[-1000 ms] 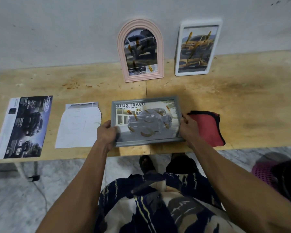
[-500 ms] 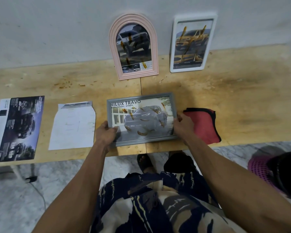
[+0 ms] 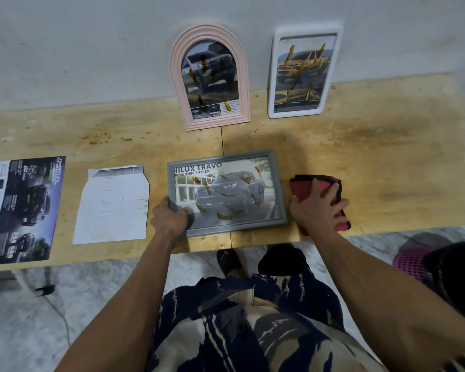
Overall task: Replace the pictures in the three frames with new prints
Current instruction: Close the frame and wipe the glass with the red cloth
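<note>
Gripping the lower-left corner of the grey frame, the left hand has fingers curled over the edge with the thumb on the glass — clamped on it. Frame lies flat near the front edge of the wooden table, face up, showing a truck print (glass smeared with brown-orange streaks). Right hand lies spread flat on the red cloth just right of the frame, fingers apart, pressing rather than pinching. Pink arched frame and white frame stand leaning on the wall at the back, both also streaked. Left of the grey frame — a white sheet, then a dark truck print by the table's left end, both flat and apart from each other.
</note>
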A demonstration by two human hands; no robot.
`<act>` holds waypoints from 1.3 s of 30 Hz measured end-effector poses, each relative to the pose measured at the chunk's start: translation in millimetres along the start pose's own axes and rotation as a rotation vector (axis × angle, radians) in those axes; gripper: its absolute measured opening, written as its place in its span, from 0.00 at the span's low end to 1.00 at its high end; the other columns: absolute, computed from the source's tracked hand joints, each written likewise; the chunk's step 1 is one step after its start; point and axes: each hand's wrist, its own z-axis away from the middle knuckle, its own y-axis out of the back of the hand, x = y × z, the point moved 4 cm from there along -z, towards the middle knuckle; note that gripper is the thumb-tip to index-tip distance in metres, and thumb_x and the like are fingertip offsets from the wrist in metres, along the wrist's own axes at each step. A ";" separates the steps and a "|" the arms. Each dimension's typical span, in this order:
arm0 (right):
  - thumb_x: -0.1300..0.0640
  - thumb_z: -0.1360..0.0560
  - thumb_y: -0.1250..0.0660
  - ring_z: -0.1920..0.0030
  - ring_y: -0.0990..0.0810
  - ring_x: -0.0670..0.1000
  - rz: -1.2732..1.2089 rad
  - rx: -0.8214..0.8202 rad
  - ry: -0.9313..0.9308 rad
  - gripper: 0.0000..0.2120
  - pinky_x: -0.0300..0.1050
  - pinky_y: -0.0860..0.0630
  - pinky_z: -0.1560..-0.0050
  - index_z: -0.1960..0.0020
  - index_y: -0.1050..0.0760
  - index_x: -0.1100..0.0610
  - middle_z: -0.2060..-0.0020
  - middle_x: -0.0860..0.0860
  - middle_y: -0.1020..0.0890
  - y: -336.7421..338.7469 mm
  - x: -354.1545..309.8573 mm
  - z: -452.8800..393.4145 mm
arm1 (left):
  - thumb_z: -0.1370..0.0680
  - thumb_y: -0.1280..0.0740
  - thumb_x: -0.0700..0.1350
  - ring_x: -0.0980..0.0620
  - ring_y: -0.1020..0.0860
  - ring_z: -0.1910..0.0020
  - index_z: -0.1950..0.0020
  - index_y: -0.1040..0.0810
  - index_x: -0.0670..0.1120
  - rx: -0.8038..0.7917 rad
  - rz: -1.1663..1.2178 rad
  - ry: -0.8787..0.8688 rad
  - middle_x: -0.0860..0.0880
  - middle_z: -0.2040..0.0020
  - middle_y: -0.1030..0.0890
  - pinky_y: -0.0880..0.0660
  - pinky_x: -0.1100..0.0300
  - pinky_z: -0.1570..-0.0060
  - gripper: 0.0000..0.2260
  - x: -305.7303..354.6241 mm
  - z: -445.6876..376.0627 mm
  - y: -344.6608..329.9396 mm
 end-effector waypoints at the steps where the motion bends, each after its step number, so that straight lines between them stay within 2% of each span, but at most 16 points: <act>1: 0.38 0.24 0.41 0.25 0.60 0.69 0.009 -0.043 -0.021 0.36 0.76 0.54 0.32 0.22 0.56 0.38 0.21 0.51 0.63 -4.3 4.7 -2.2 | 0.24 0.29 0.51 0.37 0.28 0.34 0.26 0.32 0.48 0.005 -0.011 -0.003 0.42 0.30 0.28 0.30 0.41 0.31 0.28 0.3 0.0 0.3; 3: 0.34 0.24 0.45 0.25 0.57 0.70 0.035 -0.041 -0.008 0.35 0.77 0.52 0.33 0.23 0.59 0.36 0.22 0.50 0.63 -8.8 10.7 -3.5 | 0.23 0.29 0.50 0.37 0.28 0.33 0.26 0.32 0.48 0.001 -0.024 -0.008 0.42 0.29 0.28 0.31 0.41 0.31 0.27 1.0 -0.2 0.3; 6: 0.34 0.22 0.48 0.29 0.46 0.65 0.093 0.070 0.048 0.32 0.72 0.43 0.36 0.22 0.55 0.38 0.22 0.53 0.53 -7.6 12.0 -1.9 | 0.23 0.30 0.48 0.37 0.30 0.32 0.25 0.33 0.47 -0.006 -0.019 -0.007 0.43 0.28 0.29 0.31 0.41 0.30 0.28 -1.0 -2.6 0.8; 9: 0.39 0.20 0.47 0.32 0.41 0.63 0.093 0.133 0.070 0.29 0.68 0.39 0.38 0.22 0.51 0.42 0.27 0.57 0.45 -6.5 8.5 -1.4 | 0.24 0.29 0.50 0.37 0.30 0.32 0.24 0.34 0.48 -0.015 -0.043 -0.008 0.44 0.28 0.29 0.30 0.39 0.31 0.29 -6.2 -8.2 -0.7; 12: 0.49 0.18 0.45 0.34 0.35 0.64 0.044 0.153 0.089 0.24 0.63 0.35 0.39 0.24 0.46 0.47 0.31 0.60 0.40 -3.7 3.0 0.6 | 0.25 0.28 0.49 0.38 0.28 0.33 0.25 0.34 0.47 -0.007 -0.068 -0.016 0.43 0.29 0.28 0.29 0.40 0.33 0.30 -8.8 -12.4 -2.5; 14: 0.56 0.19 0.44 0.41 0.28 0.66 -0.015 0.145 0.124 0.22 0.60 0.29 0.44 0.27 0.43 0.52 0.34 0.61 0.38 -1.3 -0.9 0.7 | 0.25 0.28 0.48 0.38 0.28 0.33 0.25 0.33 0.47 -0.001 -0.076 -0.025 0.43 0.29 0.29 0.28 0.40 0.33 0.29 -7.3 -11.3 -2.2; 16: 0.58 0.19 0.45 0.50 0.23 0.66 -0.104 0.144 0.123 0.18 0.57 0.26 0.52 0.29 0.38 0.54 0.34 0.61 0.37 2.8 -4.4 -0.9 | 0.23 0.29 0.46 0.37 0.29 0.32 0.24 0.34 0.47 0.008 -0.076 -0.022 0.42 0.29 0.29 0.29 0.41 0.32 0.29 -6.0 -10.2 -1.2; 19: 0.54 0.16 0.48 0.48 0.24 0.65 -0.283 0.134 0.067 0.16 0.54 0.29 0.53 0.30 0.33 0.54 0.36 0.60 0.33 11.0 -12.9 -5.9 | 0.22 0.31 0.45 0.37 0.28 0.33 0.25 0.32 0.45 0.036 -0.072 -0.045 0.42 0.30 0.27 0.29 0.42 0.32 0.26 -1.6 -8.5 1.9; 21: 0.53 0.16 0.48 0.48 0.24 0.64 -0.355 0.185 0.110 0.17 0.51 0.31 0.53 0.31 0.31 0.57 0.40 0.60 0.29 18.4 -22.2 -10.4 | 0.21 0.32 0.45 0.37 0.27 0.35 0.28 0.30 0.44 0.078 -0.112 -0.107 0.40 0.33 0.25 0.28 0.44 0.34 0.22 3.6 -7.0 6.7; 24: 0.52 0.16 0.47 0.51 0.23 0.62 -0.418 0.266 0.205 0.17 0.47 0.34 0.58 0.39 0.27 0.62 0.49 0.61 0.22 27.0 -35.4 -14.6 | 0.19 0.36 0.46 0.34 0.30 0.35 0.30 0.29 0.44 0.151 -0.241 -0.200 0.37 0.34 0.26 0.31 0.43 0.37 0.18 11.5 -2.9 16.7; 28: 0.50 0.16 0.49 0.60 0.25 0.56 -0.454 0.259 0.240 0.18 0.45 0.36 0.61 0.47 0.26 0.61 0.60 0.54 0.22 29.5 -51.1 -10.5 | 0.17 0.41 0.48 0.35 0.33 0.35 0.30 0.31 0.44 0.208 -0.379 -0.320 0.36 0.34 0.28 0.31 0.41 0.41 0.17 14.2 -2.1 26.1; 32: 0.47 0.16 0.49 0.61 0.23 0.56 -0.430 0.297 0.327 0.20 0.45 0.34 0.63 0.50 0.25 0.59 0.59 0.57 0.21 19.0 -63.2 -9.1 | 0.16 0.43 0.45 0.37 0.32 0.38 0.31 0.31 0.42 0.265 -0.397 -0.551 0.37 0.36 0.27 0.34 0.43 0.38 0.15 12.4 -9.3 27.2; 34: 0.46 0.16 0.49 0.63 0.23 0.55 -0.399 0.317 0.390 0.19 0.44 0.33 0.66 0.49 0.25 0.58 0.58 0.57 0.23 16.5 -71.8 -5.1 | 0.15 0.45 0.46 0.39 0.32 0.36 0.29 0.32 0.41 0.274 -0.449 -0.637 0.38 0.34 0.28 0.36 0.46 0.34 0.17 12.6 -15.7 24.8; 36: 0.46 0.17 0.47 0.62 0.25 0.53 -0.347 0.306 0.431 0.18 0.44 0.32 0.64 0.40 0.25 0.56 0.55 0.54 0.27 12.5 -82.2 -0.7 | 0.15 0.49 0.49 0.39 0.32 0.33 0.27 0.34 0.40 0.249 -0.509 -0.651 0.39 0.31 0.29 0.37 0.47 0.32 0.21 10.6 -24.4 20.8; 39: 0.45 0.17 0.45 0.56 0.28 0.53 -0.242 0.284 0.486 0.20 0.46 0.28 0.58 0.28 0.31 0.50 0.51 0.53 0.30 -2.0 -94.0 1.4 | 0.15 0.52 0.52 0.39 0.34 0.30 0.24 0.36 0.41 0.212 -0.581 -0.614 0.39 0.27 0.31 0.37 0.44 0.30 0.24 3.2 -31.9 15.1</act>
